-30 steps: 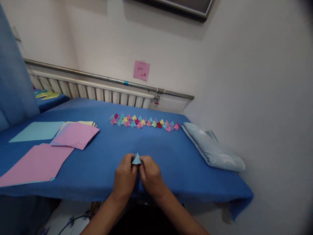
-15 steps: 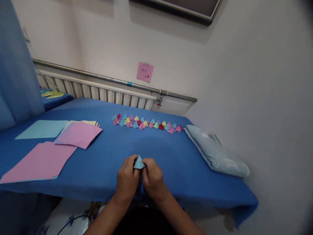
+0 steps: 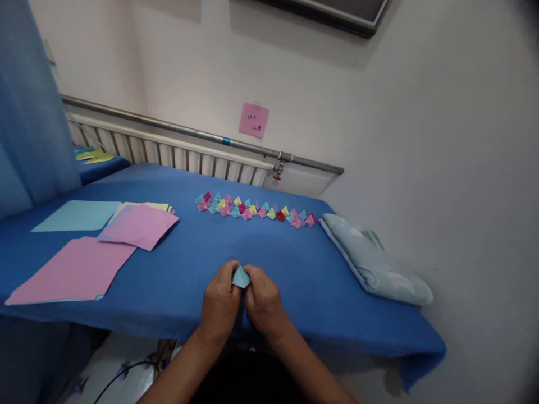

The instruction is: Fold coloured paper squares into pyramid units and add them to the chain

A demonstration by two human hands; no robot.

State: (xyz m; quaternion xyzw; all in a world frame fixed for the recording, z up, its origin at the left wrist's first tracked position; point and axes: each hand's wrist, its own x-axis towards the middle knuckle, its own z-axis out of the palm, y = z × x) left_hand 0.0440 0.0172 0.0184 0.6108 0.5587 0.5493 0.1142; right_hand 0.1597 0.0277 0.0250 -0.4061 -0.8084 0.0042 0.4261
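Close in, left hand (image 3: 221, 303) and right hand (image 3: 265, 300) almost together, fingers curled, both pinching one small light-blue folded paper piece (image 3: 241, 278) from its two sides, tip pointing away. Over the near part of a blue cloth (image 3: 210, 247), that; height above it hard to tell. Off to the left on the cloth, a stack of large pink sheets (image 3: 76, 272) with light blue peeking from under its near edge; overlapping its far corner, a smaller pink sheet (image 3: 141, 224), with yellow paper (image 3: 158, 205) showing behind; beside these, a flat light-blue sheet (image 3: 78, 216). Farther back, roughly in two rows, small folded paper pieces (image 3: 251, 209) in pink, blue, yellow, purple and red, packed closely. Just right of the rows, a folded pale-blue blanket (image 3: 374, 261). At far left, a blue curtain (image 3: 31, 112). Against the wall, a white radiator (image 3: 193, 163) below a metal pipe (image 3: 168, 125); higher, a handwritten pink note (image 3: 254, 119) and, topmost, part of a dark frame (image 3: 370, 28).
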